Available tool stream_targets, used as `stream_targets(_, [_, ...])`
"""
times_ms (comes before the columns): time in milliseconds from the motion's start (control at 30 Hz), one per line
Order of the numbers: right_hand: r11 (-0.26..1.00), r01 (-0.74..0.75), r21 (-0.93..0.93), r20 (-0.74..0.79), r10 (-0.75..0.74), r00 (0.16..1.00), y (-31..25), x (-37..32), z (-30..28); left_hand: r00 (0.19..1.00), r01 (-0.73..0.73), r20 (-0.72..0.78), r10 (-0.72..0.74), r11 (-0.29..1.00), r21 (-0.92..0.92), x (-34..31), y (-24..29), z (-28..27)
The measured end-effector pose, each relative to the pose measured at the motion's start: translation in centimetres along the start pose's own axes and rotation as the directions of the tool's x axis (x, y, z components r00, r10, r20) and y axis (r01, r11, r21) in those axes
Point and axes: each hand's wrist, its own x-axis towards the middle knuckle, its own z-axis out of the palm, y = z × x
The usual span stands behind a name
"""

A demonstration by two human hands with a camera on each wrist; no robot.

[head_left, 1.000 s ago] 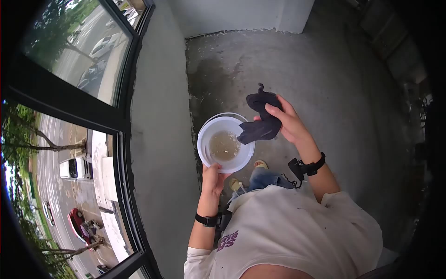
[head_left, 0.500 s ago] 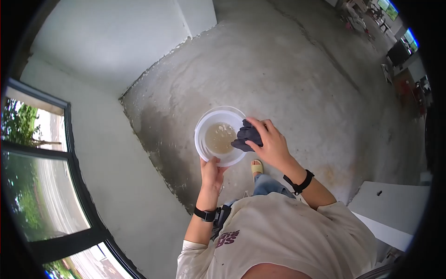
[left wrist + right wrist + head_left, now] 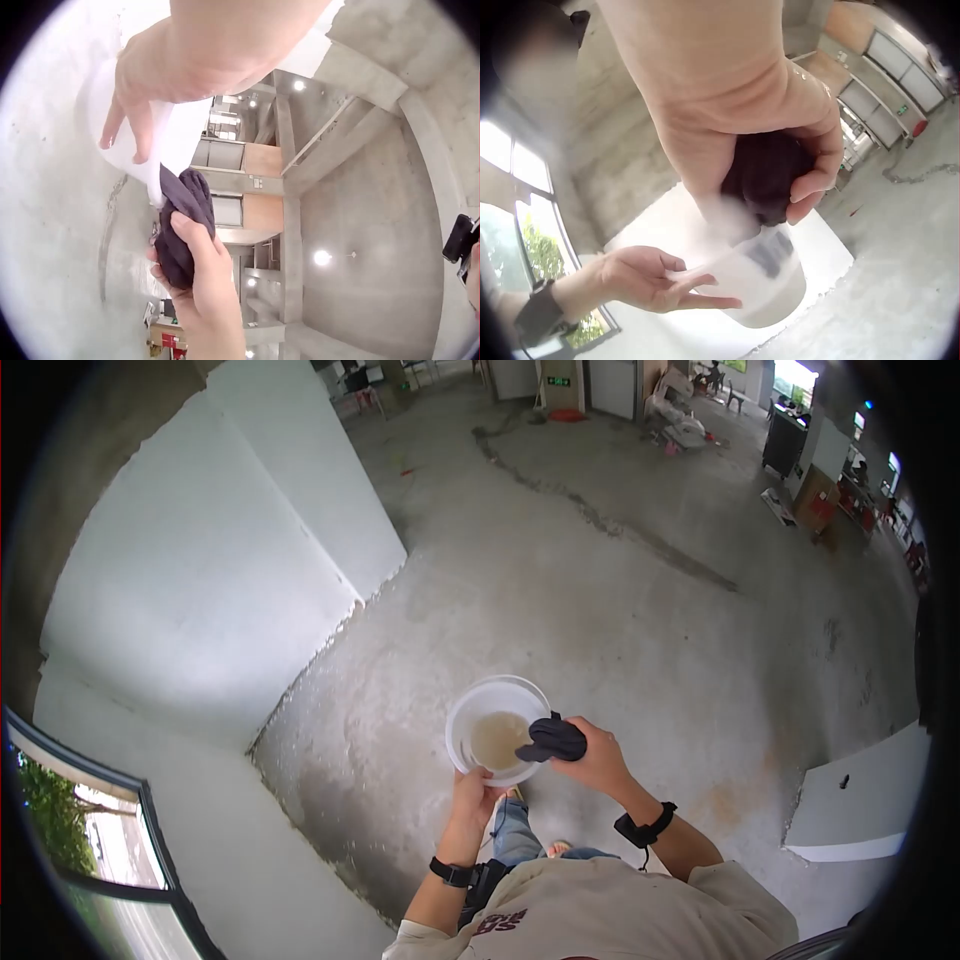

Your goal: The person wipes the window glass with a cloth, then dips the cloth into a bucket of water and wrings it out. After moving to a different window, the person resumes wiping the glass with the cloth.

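Observation:
In the head view a white plastic bucket (image 3: 478,702) hangs in front of the person, with cloudy brownish water (image 3: 498,740) in the bottom. The left hand (image 3: 476,794) holds its near rim, thumb over the edge and fingers against the outer wall. A dark, bunched-up cloth (image 3: 556,740) is gripped in the right hand (image 3: 600,762), overlapping the bucket's right rim. From the left wrist, the cloth (image 3: 187,217) looks twisted into folds under the right thumb. The right wrist view shows the left fingers (image 3: 705,301) spread along the bucket wall (image 3: 769,300).
Bare concrete floor (image 3: 620,650) spreads ahead, with a long dark crack (image 3: 590,510). A pale wall (image 3: 220,540) stands at the left beside a window (image 3: 100,820). A low white panel (image 3: 860,800) is at the right. Clutter (image 3: 680,415) lies far off near doors.
The head view has swung from the window towards the room. The right hand's cloth, hanging loosely a second ago, is now bunched up at the bucket's rim. The left hand keeps holding the bucket.

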Motion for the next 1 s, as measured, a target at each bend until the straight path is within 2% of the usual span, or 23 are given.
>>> stream_targets(33, [0.989, -0.034, 0.143, -0.014, 0.037, 0.999, 0.1, 2.1, -0.1, 1.0, -0.009, 0.028, 0.009, 1.0, 0.004, 2.0, 0.9, 0.5])
stream_targets(67, [0.958, -0.169, 0.231, 0.049, 0.162, 0.986, -0.1, 4.2, -0.6, 0.998, 0.024, 0.063, -0.027, 0.999, 0.041, 4.2, 1.9, 0.9])
stream_targets(100, [0.962, -0.156, 0.224, 0.018, 0.156, 0.988, 1.0, 6.2, -0.4, 0.993, 0.059, 0.098, -0.067, 0.995, 0.083, 6.5, 2.6, 1.3])
stream_targets(167, [0.759, -0.392, 0.519, 0.147, 0.373, 0.916, 3.4, 10.3, 0.5, 0.98, 0.087, 0.169, -0.101, 0.992, 0.09, 11.0, 4.8, 2.2])
stream_targets(200, [0.568, -0.412, 0.712, 0.224, 0.372, 0.901, 2.3, 11.7, -0.1, 0.978, 0.071, 0.188, -0.093, 0.991, 0.117, 12.0, 6.0, 3.2])
stream_targets(233, [0.381, -0.427, 0.82, 0.26, 0.416, 0.871, 1.7, 13.4, -0.2, 0.976, 0.059, 0.202, -0.086, 0.989, 0.138, 13.1, 7.1, 4.5])
stream_targets(300, [0.143, -0.394, 0.908, 0.288, 0.471, 0.834, 1.6, 16.5, -0.5, 0.966, 0.046, 0.244, -0.088, 0.984, 0.174, 15.5, 8.8, 6.8])
stream_targets(333, [0.158, -0.366, 0.917, 0.258, 0.466, 0.846, 1.9, 18.3, -0.7, 0.965, 0.034, 0.247, -0.087, 0.977, 0.211, 17.2, 9.8, 8.0])
stream_targets(400, [0.087, -0.296, 0.951, 0.219, 0.486, 0.846, 2.8, 21.4, -0.6, 0.954, 0.035, 0.283, -0.102, 0.972, 0.233, 20.5, 11.5, 10.0])
stream_targets(433, [0.087, -0.28, 0.956, 0.204, 0.487, 0.849, 3.8, 22.6, -0.1, 0.948, 0.049, 0.292, -0.122, 0.968, 0.245, 21.8, 12.2, 10.6])
stream_targets(500, [0.495, -0.261, 0.829, -0.042, 0.521, 0.853, 5.6, 25.8, 0.3, 0.95, 0.065, 0.275, -0.147, 0.957, 0.284, 25.1, 12.8, 12.6])
stream_targets(533, [0.49, -0.249, 0.835, -0.05, 0.519, 0.854, 5.6, 27.4, -0.2, 0.954, 0.082, 0.251, -0.164, 0.948, 0.307, 26.9, 13.0, 13.7])
stream_targets(567, [0.786, -0.295, 0.544, -0.175, 0.45, 0.876, 5.6, 28.6, -0.9, 0.953, 0.072, 0.258, -0.159, 0.946, 0.316, 28.6, 13.3, 14.8])
stream_targets(600, [0.939, -0.308, 0.155, -0.263, 0.34, 0.903, 5.3, 30.1, -1.6, 0.928, 0.089, 0.311, -0.205, 0.933, 0.348, 30.2, 13.6, 16.1])
stream_targets(633, [0.939, -0.303, 0.16, -0.269, 0.337, 0.902, 5.9, 32.0, -1.7, 0.898, 0.106, 0.361, -0.252, 0.919, 0.38, 31.8, 13.9, 17.4])
stream_targets(700, [0.997, -0.045, -0.065, -0.338, 0.021, 0.941, 7.2, 35.6, -1.8, 0.897, 0.129, 0.36, -0.257, 0.93, 0.344, 34.7, 14.1, 20.2])
stream_targets(733, [0.992, -0.032, -0.12, -0.269, -0.002, 0.963, 8.2, 37.5, -1.9, 0.888, 0.145, 0.354, -0.294, 0.909, 0.391, 36.0, 14.3, 21.5])
stream_targets(767, [0.993, -0.019, -0.119, -0.263, -0.013, 0.965, 8.9, 39.6, -2.1, 0.881, 0.156, 0.345, -0.325, 0.887, 0.435, 37.6, 14.7, 22.9])
stream_targets(833, [0.942, 0.014, -0.336, -0.1, -0.051, 0.994, 9.5, 43.9, -2.3, 0.896, 0.163, 0.314, -0.315, 0.889, 0.427, 40.7, 15.2, 25.7])
stream_targets(867, [0.938, 0.039, -0.346, 0.008, -0.039, 0.999, 10.1, 46.0, -2.4, 0.903, 0.184, 0.283, -0.324, 0.886, 0.426, 41.9, 15.8, 26.6])
stream_targets(1000, [0.921, 0.185, -0.344, 0.107, -0.157, 0.982, 11.6, 54.5, -2.5, 0.893, 0.175, 0.316, -0.321, 0.893, 0.414, 46.9, 20.5, 31.5])
